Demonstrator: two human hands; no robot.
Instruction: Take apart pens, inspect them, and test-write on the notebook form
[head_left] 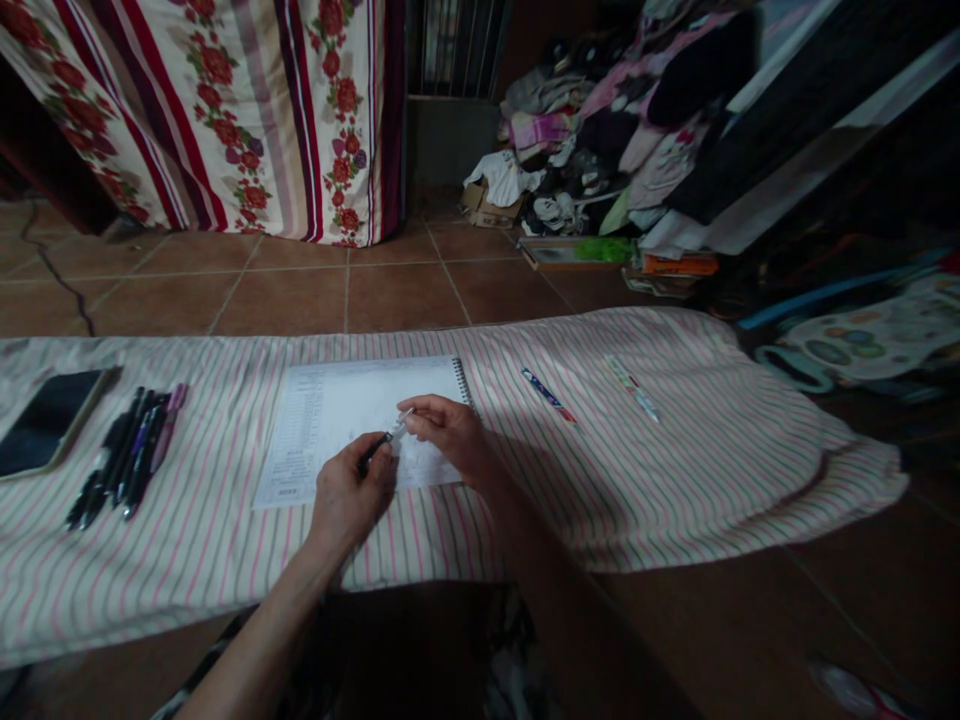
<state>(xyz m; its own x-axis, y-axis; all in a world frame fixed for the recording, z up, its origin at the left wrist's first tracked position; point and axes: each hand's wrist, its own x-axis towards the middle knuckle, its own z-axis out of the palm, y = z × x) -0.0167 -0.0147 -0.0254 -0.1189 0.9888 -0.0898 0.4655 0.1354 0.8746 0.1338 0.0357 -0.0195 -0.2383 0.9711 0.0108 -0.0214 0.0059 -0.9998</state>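
Note:
Over a spiral notebook (300,425) with printed pages, my left hand (351,492) is closed around a dark pen (375,452). My right hand (454,432) pinches a small pale, see-through piece (402,420) at the far end of that pen. Whether the piece is joined to the pen or apart from it, I cannot tell. Right of the notebook lies a dark blue and red pen (549,396). Beyond it rests a white patterned pen (634,388).
Several dark pens (124,455) and a pink pen (169,425) lie in a bunch at left, beside a phone (49,420). A striped cloth (675,480) covers the low table. Behind stand a floral curtain (247,110) and a heap of clothes (600,130).

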